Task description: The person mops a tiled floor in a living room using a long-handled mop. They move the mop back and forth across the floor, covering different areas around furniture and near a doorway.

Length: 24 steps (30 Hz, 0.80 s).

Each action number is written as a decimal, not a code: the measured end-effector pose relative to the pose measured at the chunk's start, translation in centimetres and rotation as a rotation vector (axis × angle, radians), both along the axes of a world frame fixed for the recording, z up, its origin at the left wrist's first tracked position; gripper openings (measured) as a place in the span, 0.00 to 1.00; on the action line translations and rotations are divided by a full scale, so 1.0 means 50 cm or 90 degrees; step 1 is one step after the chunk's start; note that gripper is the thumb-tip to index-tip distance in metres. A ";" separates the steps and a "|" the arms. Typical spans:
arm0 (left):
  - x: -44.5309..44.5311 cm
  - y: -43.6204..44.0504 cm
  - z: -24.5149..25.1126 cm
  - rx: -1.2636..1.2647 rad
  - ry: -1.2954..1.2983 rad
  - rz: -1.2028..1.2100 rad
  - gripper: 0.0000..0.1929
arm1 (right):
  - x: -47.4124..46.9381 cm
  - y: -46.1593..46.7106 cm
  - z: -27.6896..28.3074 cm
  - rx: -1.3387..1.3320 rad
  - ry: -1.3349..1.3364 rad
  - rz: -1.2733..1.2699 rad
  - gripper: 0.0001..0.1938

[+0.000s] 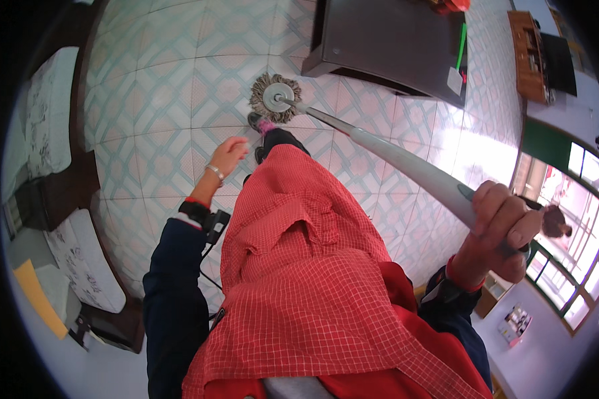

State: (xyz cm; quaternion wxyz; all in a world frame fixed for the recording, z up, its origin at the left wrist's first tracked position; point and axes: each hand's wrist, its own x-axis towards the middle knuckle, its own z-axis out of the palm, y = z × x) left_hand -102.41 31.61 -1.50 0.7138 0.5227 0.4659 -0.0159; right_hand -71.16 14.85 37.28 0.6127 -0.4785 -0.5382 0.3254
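My right hand (504, 229) is closed around the top end of a grey mop handle (404, 164). The handle slants down to a round string mop head (275, 98), whose strands are spread on the patterned tile floor (164, 99) just beyond my shoe (254, 121). Nothing is in my left hand (229, 155); it hangs over the floor left of my red checked apron (309, 309), with its fingers loosely bent and a metal bracelet at the wrist. A device with a cable is strapped to that forearm.
Ahead on the right stands a dark table (394, 45) with a green-handled item (460, 47) at its edge. Along the left runs a dark wooden sofa with patterned cushions (55, 109). A wooden cabinet (529, 55) and windows (579, 189) are at the far right.
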 end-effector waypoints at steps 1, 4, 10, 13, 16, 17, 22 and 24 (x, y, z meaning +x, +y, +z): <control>0.054 -0.010 0.023 -0.031 -0.017 -0.033 0.14 | -0.017 -0.009 -0.002 0.005 0.015 -0.046 0.11; 0.194 -0.068 0.080 -0.322 -0.033 0.091 0.25 | -0.045 -0.022 -0.003 0.005 0.028 -0.031 0.10; 0.355 -0.152 0.093 -0.613 -0.139 0.378 0.27 | -0.078 -0.062 -0.017 0.053 0.051 0.011 0.07; 0.414 -0.199 0.068 -0.593 -0.087 0.388 0.18 | -0.062 -0.131 -0.026 0.054 0.060 -0.024 0.07; 0.468 -0.274 0.044 -0.591 -0.016 0.423 0.09 | -0.044 -0.231 -0.042 0.041 0.061 -0.106 0.05; 0.485 -0.306 0.035 -0.557 0.009 0.417 0.09 | -0.034 -0.271 -0.047 0.029 0.059 -0.140 0.04; 0.598 -0.516 0.004 -0.359 0.077 0.408 0.05 | 0.025 -0.526 -0.074 -0.052 0.101 -0.355 0.07; 0.643 -0.635 -0.020 -0.304 0.105 0.374 0.05 | 0.053 -0.641 -0.082 -0.046 0.098 -0.416 0.06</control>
